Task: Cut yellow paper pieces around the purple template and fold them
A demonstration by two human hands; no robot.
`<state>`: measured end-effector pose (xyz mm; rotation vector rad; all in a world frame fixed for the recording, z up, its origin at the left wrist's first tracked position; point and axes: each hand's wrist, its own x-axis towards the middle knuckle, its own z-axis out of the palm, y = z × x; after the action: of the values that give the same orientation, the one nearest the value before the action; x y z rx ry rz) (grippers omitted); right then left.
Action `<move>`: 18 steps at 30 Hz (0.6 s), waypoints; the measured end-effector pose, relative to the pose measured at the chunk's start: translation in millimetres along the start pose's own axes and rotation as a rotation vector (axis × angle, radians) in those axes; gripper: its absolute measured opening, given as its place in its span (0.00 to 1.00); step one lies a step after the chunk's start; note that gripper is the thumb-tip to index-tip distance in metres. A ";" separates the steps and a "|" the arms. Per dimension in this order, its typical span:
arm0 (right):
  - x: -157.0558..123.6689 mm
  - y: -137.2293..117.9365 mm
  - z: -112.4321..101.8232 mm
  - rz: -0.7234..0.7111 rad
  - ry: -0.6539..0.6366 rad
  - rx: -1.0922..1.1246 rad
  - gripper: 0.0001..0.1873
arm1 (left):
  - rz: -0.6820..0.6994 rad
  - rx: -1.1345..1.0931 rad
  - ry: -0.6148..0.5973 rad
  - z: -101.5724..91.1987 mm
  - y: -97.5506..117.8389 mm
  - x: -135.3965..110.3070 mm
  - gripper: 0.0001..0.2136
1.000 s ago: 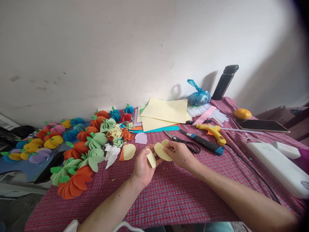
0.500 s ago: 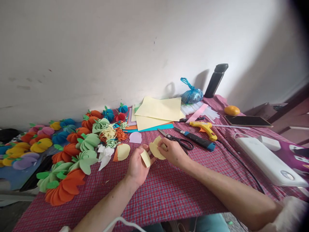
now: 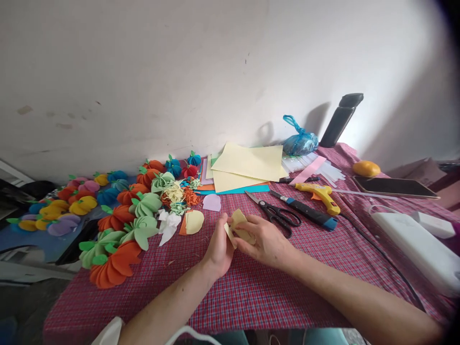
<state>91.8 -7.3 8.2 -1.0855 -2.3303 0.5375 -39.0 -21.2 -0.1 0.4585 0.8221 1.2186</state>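
Note:
Pale yellow paper pieces (image 3: 243, 229) are between my two hands, over the middle of the checked tablecloth (image 3: 251, 287). My left hand (image 3: 220, 247) is closed on one piece, which is seen nearly edge-on at its thumb. My right hand (image 3: 266, 239) pinches the other pieces, its fingers laid across them; how many there are is hidden. To the left of my hands lie a yellow rounded paper cutout (image 3: 194, 222) over an orange one and a lilac cutout (image 3: 212, 202). Black-handled scissors (image 3: 278, 213) rest just beyond my right hand.
A utility knife (image 3: 309, 213) and a yellow glue gun (image 3: 319, 194) lie to the right, its cable trailing forward. Paper sheets (image 3: 247, 163) are stacked behind. Paper pumpkins (image 3: 143, 206) fill the left side. A white power bank (image 3: 413, 244), phone (image 3: 395, 187) and black bottle (image 3: 341, 120) stand or lie right.
My hands have drawn closer together and the yellow pieces have turned more edge-on. My right hand's fingers now cover more of them. The camera view has shifted slightly left.

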 end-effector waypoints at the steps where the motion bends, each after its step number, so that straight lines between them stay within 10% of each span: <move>1: -1.3 -3.2 0.3 -0.005 -0.006 -0.027 0.15 | -0.010 0.010 -0.006 0.3 -0.8 -0.2 0.15; 18: 11.1 28.8 2.6 0.165 0.105 0.021 0.14 | 0.168 0.197 -0.113 -6.2 -2.4 1.1 0.06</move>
<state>101.0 18.5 -6.5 -1.2721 -2.1527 0.5503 -42.1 -21.7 -6.0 0.7628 0.8219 1.2585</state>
